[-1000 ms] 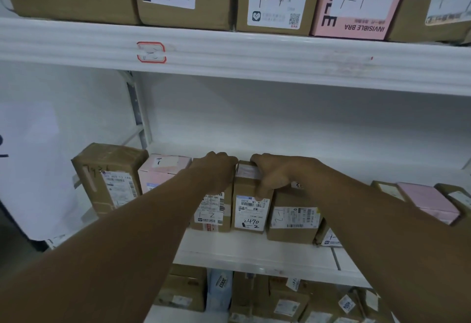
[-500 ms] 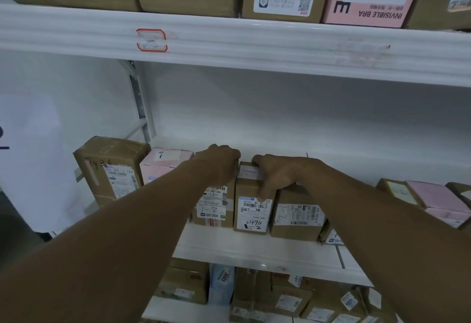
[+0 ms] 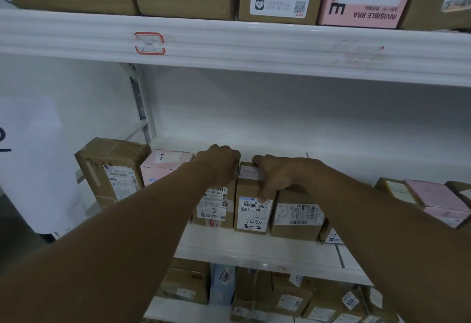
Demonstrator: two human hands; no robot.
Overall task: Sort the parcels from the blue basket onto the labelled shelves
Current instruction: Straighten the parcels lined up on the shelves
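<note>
Hands barely shifted since earlier: right hand (image 3: pixel 280 175) gripped the 2470 parcel (image 3: pixel 252 218), thumb on its label; left hand (image 3: pixel 216 164) curled over the neighbouring parcel (image 3: pixel 214 210). Parcel stood on the middle shelf (image 3: pixel 254 251), apparently placed; release outstanding, remainder unseen.

Left hand (image 3: pixel 216 166) fingers hidden behind parcel (image 3: pixel 215 209); shelf tag (image 3: pixel 149 43) writing illegible.

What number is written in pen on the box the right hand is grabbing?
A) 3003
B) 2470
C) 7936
B: the right hand curls over the top of the brown box, thumb down its front, and that box's white label has 2470 handwritten on it. The left hand grips the neighbouring 1-2 box.
</note>
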